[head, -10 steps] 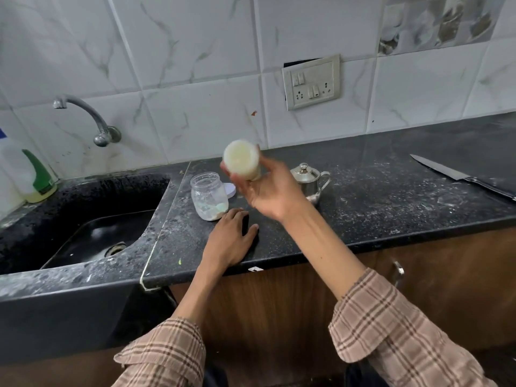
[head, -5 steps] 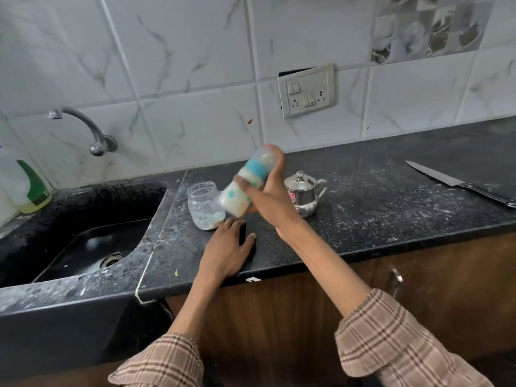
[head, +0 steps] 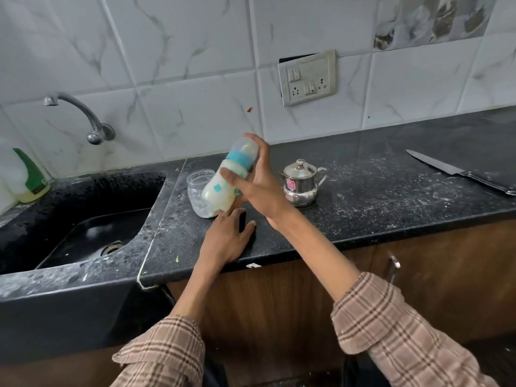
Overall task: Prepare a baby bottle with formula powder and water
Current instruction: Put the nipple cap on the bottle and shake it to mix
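Baby bottle [head: 227,180], capped and milky, sits tilted in my right hand's [head: 258,185] grip above the worktop [head: 363,208] beside the glass jar [head: 196,188], probably to mix it, while my left hand [head: 226,238] rests flat, bracing me.

Two forearms are bare from the wrist to partway up, where loose shirt cuffs begin. The left sleeve [head: 164,356] and right sleeve [head: 396,336] are a beige and pale-pink plaid crossed by thin dark-brown lines. Neither hand shows rings, watch or gloves.
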